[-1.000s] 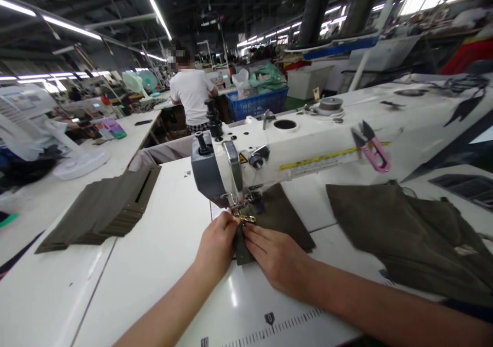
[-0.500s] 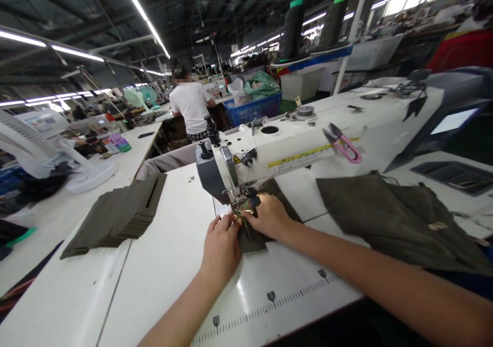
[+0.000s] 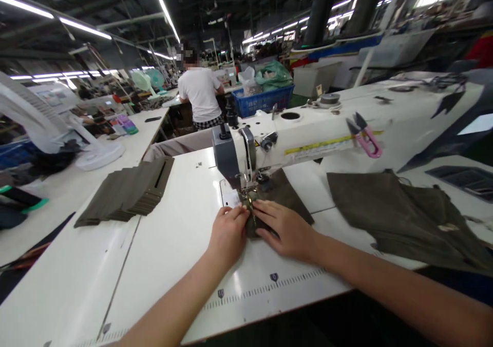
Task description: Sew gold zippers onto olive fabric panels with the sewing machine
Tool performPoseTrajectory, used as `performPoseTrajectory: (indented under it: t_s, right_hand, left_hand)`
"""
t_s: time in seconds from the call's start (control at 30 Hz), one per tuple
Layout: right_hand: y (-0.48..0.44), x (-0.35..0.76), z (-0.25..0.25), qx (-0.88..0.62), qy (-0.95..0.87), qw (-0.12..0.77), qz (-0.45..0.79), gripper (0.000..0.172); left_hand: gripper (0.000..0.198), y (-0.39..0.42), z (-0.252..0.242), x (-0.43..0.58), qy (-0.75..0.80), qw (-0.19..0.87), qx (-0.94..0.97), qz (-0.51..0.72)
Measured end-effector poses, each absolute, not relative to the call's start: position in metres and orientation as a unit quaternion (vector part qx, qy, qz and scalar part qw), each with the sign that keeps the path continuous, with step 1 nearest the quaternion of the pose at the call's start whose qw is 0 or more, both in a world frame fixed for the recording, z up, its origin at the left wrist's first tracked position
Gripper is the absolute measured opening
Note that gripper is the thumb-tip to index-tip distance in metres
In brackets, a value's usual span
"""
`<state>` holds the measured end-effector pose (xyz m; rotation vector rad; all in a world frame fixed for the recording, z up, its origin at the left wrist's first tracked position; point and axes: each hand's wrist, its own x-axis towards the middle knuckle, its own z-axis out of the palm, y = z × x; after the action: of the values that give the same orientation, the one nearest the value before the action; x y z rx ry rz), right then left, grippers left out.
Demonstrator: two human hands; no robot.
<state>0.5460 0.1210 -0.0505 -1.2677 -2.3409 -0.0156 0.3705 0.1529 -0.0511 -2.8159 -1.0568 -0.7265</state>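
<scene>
Lying flat with thumb spread, my right hand [image 3: 287,229] touches the olive cloth [image 3: 293,197] beneath the sewing machine [image 3: 225,154], centre frame. My left hand [image 3: 229,234] bunches its fingers at the cloth's left edge; whether it pinches, I cannot tell. Stacked pieces [image 3: 125,192] occupy the counter [image 3: 165,285], left of centre.

Head-worn cam, looking forward and down over the white worktable [image 3: 154,244], pretty close to the left hand [image 3: 228,235], right hand [image 3: 288,229] and sewing machine [image 3: 323,126], yet catching the ceiling lights [image 3: 165,11] up top.
</scene>
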Motion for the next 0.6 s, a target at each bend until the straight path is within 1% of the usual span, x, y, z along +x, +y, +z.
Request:
performPoseTrajectory:
  t_s: [0.07,0.1,0.3,0.6]
  right_hand:
    - [0.109,0.551,-0.056,-0.412,-0.875,0.254,-0.019,0.047]
    - [0.106,0.552,-0.059,-0.407,-0.877,0.253,-0.026,0.048]
    - [0.113,0.549,-0.059,-0.413,-0.875,0.248,-0.053,0.038]
    - [0.131,0.55,-0.06,-0.403,-0.881,0.235,-0.081,0.037]
  left_hand:
    - [0.031,0.152,-0.053,0.371,-0.32,0.034,-0.914,-0.248]
    - [0.029,0.152,-0.054,0.372,-0.31,0.042,-0.916,-0.25]
    - [0.026,0.154,-0.051,0.373,-0.29,0.078,-0.922,-0.246]
    - [0.021,0.168,-0.05,0.377,-0.307,0.07,-0.923,-0.219]
